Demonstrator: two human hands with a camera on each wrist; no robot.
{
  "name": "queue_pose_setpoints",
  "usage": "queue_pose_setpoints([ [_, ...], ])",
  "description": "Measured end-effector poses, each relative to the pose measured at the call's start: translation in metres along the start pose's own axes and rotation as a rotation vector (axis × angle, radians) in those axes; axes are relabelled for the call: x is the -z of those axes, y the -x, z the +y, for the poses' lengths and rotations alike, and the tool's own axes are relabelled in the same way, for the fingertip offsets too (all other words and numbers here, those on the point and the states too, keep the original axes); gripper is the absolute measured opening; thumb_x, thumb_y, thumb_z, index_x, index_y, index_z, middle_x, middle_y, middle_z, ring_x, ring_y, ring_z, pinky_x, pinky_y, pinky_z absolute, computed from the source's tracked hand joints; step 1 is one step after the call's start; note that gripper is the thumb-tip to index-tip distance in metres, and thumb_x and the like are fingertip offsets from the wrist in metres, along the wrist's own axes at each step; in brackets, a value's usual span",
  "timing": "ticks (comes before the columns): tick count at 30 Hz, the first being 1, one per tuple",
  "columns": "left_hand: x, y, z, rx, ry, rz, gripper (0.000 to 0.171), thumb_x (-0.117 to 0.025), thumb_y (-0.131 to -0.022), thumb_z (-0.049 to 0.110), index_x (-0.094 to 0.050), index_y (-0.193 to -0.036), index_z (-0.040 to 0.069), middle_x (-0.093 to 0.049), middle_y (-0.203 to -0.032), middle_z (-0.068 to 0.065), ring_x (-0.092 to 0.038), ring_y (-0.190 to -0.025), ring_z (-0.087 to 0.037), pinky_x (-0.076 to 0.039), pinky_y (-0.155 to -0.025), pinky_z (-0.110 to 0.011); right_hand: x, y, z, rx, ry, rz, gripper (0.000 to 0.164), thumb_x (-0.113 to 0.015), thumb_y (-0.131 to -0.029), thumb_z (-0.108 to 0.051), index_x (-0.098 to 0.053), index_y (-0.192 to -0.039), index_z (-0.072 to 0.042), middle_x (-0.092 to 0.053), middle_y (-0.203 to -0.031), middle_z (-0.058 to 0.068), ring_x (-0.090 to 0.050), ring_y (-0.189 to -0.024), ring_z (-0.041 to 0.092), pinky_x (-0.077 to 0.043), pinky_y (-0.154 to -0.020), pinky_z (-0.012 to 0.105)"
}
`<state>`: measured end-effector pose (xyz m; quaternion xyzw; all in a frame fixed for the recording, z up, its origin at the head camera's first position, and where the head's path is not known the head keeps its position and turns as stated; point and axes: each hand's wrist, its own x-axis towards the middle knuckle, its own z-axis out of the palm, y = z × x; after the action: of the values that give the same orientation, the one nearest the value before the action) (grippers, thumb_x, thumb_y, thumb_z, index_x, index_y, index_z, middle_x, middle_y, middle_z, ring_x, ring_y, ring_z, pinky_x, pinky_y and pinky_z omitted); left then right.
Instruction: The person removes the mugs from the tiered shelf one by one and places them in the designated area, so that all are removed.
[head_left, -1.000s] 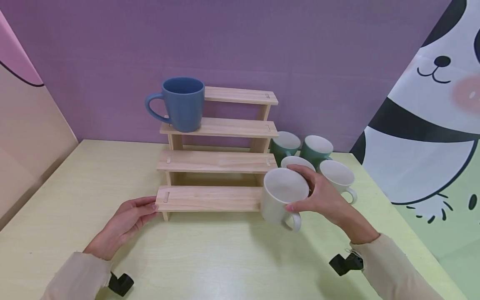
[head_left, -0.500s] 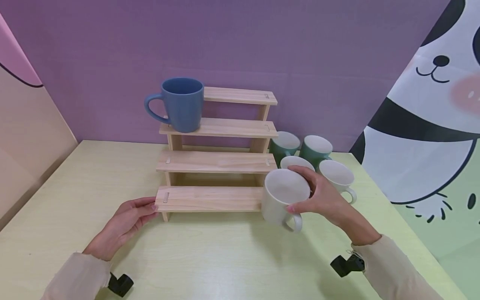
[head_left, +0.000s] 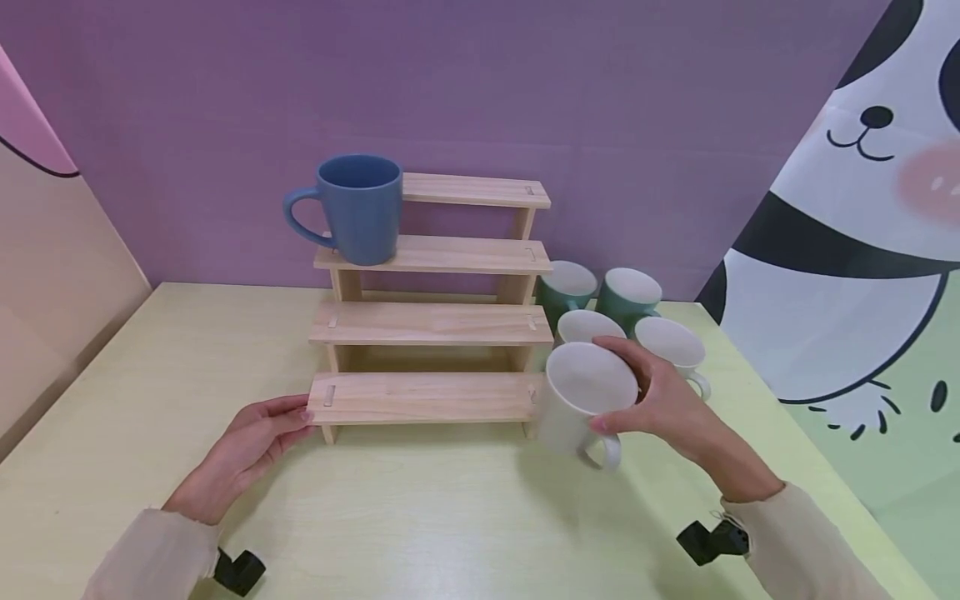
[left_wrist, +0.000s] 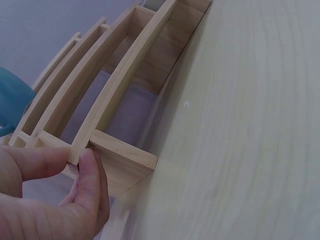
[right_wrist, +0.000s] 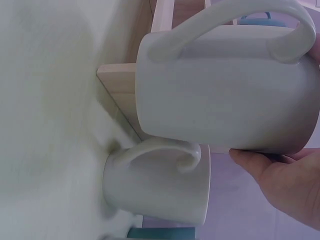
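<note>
A four-step wooden display rack (head_left: 427,323) stands on the table. My left hand (head_left: 242,454) pinches the left end of its lowest step, thumb above and fingers below, as the left wrist view shows. My right hand (head_left: 667,408) grips a white mug (head_left: 576,421) around its upper body, just off the rack's lower right end. That mug is raised over the table, mouth up and a little tilted, its handle (right_wrist: 235,20) toward me. On the second-highest step, at the left, sits a blue mug (head_left: 362,212) with its handle pointing left.
Right of the rack, two white mugs (head_left: 670,343) stand close behind my right hand, with two green mugs (head_left: 632,298) farther back. A purple backdrop (head_left: 480,92) rises behind the table (head_left: 420,517). A panda picture (head_left: 840,333) hangs along the right side.
My right hand has moved slightly right with the white mug, which no longer overlaps the end of the lowest step as much. The left hand keeps its hold on the rack.
</note>
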<state>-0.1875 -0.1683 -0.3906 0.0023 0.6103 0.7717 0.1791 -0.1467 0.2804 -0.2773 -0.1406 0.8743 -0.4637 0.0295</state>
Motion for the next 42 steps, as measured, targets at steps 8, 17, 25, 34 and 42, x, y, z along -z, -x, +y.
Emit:
queue_pose_setpoints([
  [8, 0.002, 0.001, -0.001, -0.015, -0.003, -0.012, 0.058, -0.048, -0.097, -0.001, -0.016, -0.141, -0.020, -0.058, -0.105, -0.001, -0.064, -0.094, -0.002, -0.054, -0.087, -0.018, 0.006, 0.006, 0.004, -0.047, 0.015, 0.019, 0.083, -0.080, -0.073, -0.010, -0.035, -0.143, -0.009, -0.044, -0.135, 0.016, -0.047, -0.116, 0.037, -0.051, -0.085, 0.039],
  [17, 0.002, 0.001, -0.001, -0.013, -0.009, -0.014, 0.057, -0.047, -0.097, 0.000, -0.016, -0.141, -0.020, -0.057, -0.106, 0.000, -0.064, -0.094, -0.002, -0.054, -0.088, -0.018, 0.015, 0.015, 0.014, -0.052, 0.022, 0.050, 0.084, -0.080, -0.072, -0.006, -0.035, -0.143, -0.008, -0.046, -0.128, 0.001, -0.054, -0.105, 0.011, -0.055, -0.080, 0.028],
  [25, 0.002, 0.000, -0.002, -0.012, -0.002, -0.018, 0.056, -0.046, -0.098, -0.001, -0.016, -0.141, -0.020, -0.057, -0.106, -0.001, -0.064, -0.094, -0.002, -0.054, -0.087, -0.018, 0.024, 0.026, 0.029, -0.067, 0.056, 0.083, 0.081, -0.081, -0.072, -0.005, -0.038, -0.140, -0.010, -0.049, -0.121, -0.013, -0.054, -0.100, 0.004, -0.054, -0.077, 0.023],
  [34, 0.001, 0.001, 0.000, -0.001, 0.013, -0.022, 0.057, -0.046, -0.097, -0.002, -0.015, -0.141, -0.020, -0.058, -0.105, -0.001, -0.064, -0.094, -0.003, -0.054, -0.088, -0.019, 0.036, 0.043, 0.052, -0.090, 0.088, 0.142, 0.079, -0.079, -0.073, -0.003, -0.038, -0.140, -0.011, -0.050, -0.116, -0.020, -0.055, -0.096, 0.000, -0.053, -0.074, 0.019],
  [42, 0.003, 0.001, 0.002, 0.009, 0.016, -0.029, 0.058, -0.046, -0.098, 0.001, -0.015, -0.142, -0.018, -0.060, -0.104, 0.003, -0.064, -0.095, -0.003, -0.053, -0.090, -0.019, 0.050, 0.056, 0.069, -0.130, 0.146, 0.187, 0.081, -0.079, -0.075, -0.006, -0.036, -0.143, -0.011, -0.048, -0.117, -0.018, -0.055, -0.095, -0.002, -0.051, -0.073, 0.016],
])
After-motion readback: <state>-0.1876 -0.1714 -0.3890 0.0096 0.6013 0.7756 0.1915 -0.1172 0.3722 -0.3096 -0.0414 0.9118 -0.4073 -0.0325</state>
